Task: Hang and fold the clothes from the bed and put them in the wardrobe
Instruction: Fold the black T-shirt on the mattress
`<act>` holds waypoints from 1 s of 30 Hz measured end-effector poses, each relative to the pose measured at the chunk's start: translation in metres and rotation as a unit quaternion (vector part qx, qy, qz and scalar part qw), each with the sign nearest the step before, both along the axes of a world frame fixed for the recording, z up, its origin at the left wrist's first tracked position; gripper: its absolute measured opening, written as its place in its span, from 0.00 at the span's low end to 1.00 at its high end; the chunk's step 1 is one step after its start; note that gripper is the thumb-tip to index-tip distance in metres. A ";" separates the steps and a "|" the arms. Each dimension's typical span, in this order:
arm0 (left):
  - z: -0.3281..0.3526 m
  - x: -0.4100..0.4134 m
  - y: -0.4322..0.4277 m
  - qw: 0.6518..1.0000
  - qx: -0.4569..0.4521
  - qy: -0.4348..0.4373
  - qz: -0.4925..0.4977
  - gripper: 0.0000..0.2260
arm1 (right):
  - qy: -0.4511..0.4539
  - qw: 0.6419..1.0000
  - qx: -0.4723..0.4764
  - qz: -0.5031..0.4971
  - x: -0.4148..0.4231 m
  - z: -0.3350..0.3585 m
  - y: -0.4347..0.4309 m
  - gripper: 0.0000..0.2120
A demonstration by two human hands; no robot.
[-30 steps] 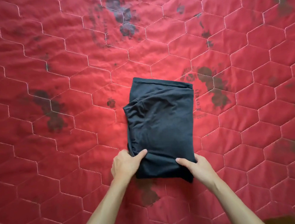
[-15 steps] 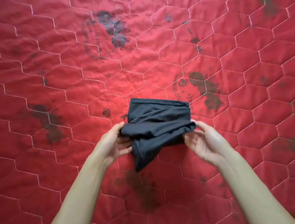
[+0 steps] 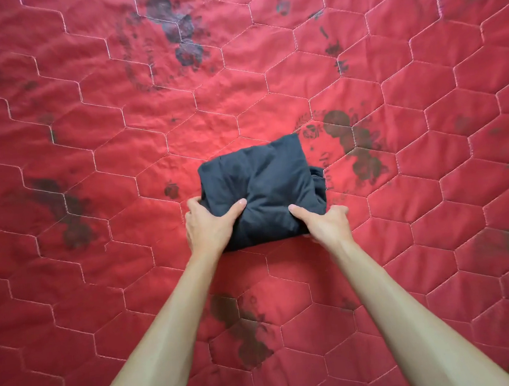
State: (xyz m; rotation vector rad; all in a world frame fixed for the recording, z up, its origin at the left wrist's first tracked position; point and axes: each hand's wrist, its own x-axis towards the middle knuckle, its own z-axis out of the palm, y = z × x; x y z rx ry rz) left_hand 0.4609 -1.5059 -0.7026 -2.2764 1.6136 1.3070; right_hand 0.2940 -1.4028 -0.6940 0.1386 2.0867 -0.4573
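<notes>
Folded dark navy cloth bundle lies mid red hexagon-quilted bedspread | near edge is clamped by left hand and right hand | layers should be lifted level, pinched together.

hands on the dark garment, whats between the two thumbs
In the head view, only a bunched stretch of the dark folded garment lies between the left hand and right hand; both grip its near edge on the red quilt.
</notes>
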 end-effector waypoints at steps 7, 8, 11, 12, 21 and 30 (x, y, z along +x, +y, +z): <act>0.016 0.010 0.006 0.960 0.209 0.139 0.129 0.25 | -0.076 0.970 -0.210 -0.092 -0.001 0.036 0.009 0.11; 0.025 0.015 0.010 0.947 0.231 0.171 0.140 0.24 | -0.098 0.962 -0.236 -0.098 0.000 0.051 0.010 0.12; 0.073 0.034 0.025 0.909 0.275 0.266 0.167 0.26 | -0.177 0.942 -0.276 -0.073 -0.001 0.099 0.021 0.17; 0.091 0.039 0.029 0.899 0.278 0.292 0.170 0.28 | -0.198 0.936 -0.287 -0.050 -0.003 0.118 0.025 0.18; 0.300 0.073 0.067 0.870 0.096 0.422 0.237 0.16 | -0.086 0.920 -0.351 0.151 -0.005 0.305 0.049 0.34; 0.489 0.128 0.148 0.843 -0.051 0.481 0.235 0.16 | -0.081 0.854 -0.423 0.290 0.046 0.440 0.044 0.15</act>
